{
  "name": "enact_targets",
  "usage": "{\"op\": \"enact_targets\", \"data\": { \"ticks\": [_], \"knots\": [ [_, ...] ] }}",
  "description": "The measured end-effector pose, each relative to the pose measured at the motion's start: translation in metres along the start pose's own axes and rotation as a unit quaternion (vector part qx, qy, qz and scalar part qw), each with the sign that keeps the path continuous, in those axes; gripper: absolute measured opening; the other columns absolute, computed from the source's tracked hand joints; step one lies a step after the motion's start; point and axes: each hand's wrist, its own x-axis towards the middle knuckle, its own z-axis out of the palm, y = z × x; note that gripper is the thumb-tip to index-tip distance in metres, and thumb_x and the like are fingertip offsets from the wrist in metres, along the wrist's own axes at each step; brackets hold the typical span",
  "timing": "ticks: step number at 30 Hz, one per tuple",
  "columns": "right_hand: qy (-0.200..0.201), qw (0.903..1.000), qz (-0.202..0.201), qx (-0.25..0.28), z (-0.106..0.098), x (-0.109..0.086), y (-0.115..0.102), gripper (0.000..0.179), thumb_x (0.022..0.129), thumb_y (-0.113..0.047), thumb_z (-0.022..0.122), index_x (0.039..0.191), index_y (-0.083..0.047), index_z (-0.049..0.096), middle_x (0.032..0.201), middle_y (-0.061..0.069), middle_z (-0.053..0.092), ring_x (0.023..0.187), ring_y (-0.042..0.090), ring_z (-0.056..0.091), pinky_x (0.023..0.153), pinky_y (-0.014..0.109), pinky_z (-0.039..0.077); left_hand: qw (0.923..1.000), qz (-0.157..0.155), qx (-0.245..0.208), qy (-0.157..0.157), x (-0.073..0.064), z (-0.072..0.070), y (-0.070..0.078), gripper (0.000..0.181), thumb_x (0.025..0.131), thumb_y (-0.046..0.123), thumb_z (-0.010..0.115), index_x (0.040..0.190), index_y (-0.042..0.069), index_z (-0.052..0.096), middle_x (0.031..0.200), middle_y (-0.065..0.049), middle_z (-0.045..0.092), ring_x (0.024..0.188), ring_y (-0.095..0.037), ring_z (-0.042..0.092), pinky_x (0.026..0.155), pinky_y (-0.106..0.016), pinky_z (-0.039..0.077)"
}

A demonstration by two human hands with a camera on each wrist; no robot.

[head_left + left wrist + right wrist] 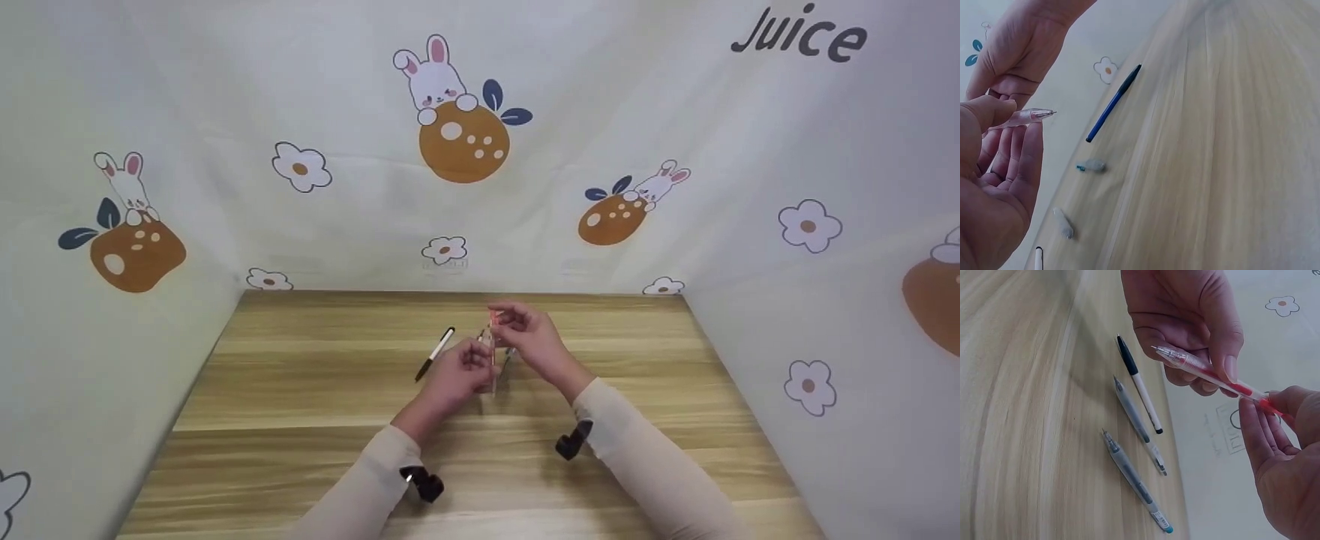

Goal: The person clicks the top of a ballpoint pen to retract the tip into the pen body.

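Between both hands is a clear pen with red inside (1196, 367), lifted above the table. My left hand (454, 371) pinches its barrel between thumb and fingers, toward the end with the pointed metal tip. At the red end, the thumb and fingers of my right hand (529, 337) grip it. In the left wrist view the tip section of the pen (1026, 117) sticks out past the left thumb, pointing right. The right wrist view has the tip pointing left, with the red end partly covered by the right hand's fingers.
A black-and-white pen (435, 354) lies left of the hands. Beside it on the wooden table are a grey clear pen (1133, 410) and another with a teal end (1137, 478). A blue pen (1112, 104) lies farther along. Printed cloth (337, 225) walls the back and sides.
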Motion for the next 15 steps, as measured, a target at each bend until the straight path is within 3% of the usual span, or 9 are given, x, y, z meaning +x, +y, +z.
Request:
{"op": "enact_targets", "data": {
  "ticks": [9, 15],
  "knots": [
    [-0.001, 0.9999, -0.016, 0.005, -0.012, -0.012, -0.001, 0.037, 0.102, 0.005, 0.075, 0.138, 0.002, 0.072, 0.106, 0.010, 0.072, 0.095, 0.018, 0.074, 0.084, 0.035, 0.066, 0.9990, -0.004, -0.033, -0.031, -0.001, 0.012, 0.001, 0.025, 0.095, -0.007, 0.079, 0.113, -0.003, 0.063, 0.100, -0.010, 0.070, 0.084, -0.016, 0.069, 0.073, -0.033, 0.066],
    [-0.002, 0.9997, -0.023, 0.008, -0.015, -0.016, -0.003, 0.036, 0.102, 0.004, 0.075, 0.138, 0.002, 0.072, 0.110, 0.017, 0.072, 0.098, 0.023, 0.074, 0.086, 0.038, 0.067, 0.9988, -0.007, -0.033, -0.035, -0.001, 0.015, 0.002, 0.025, 0.095, -0.007, 0.078, 0.114, -0.002, 0.063, 0.099, -0.009, 0.069, 0.083, -0.016, 0.069, 0.074, -0.034, 0.066]
  ]
}}
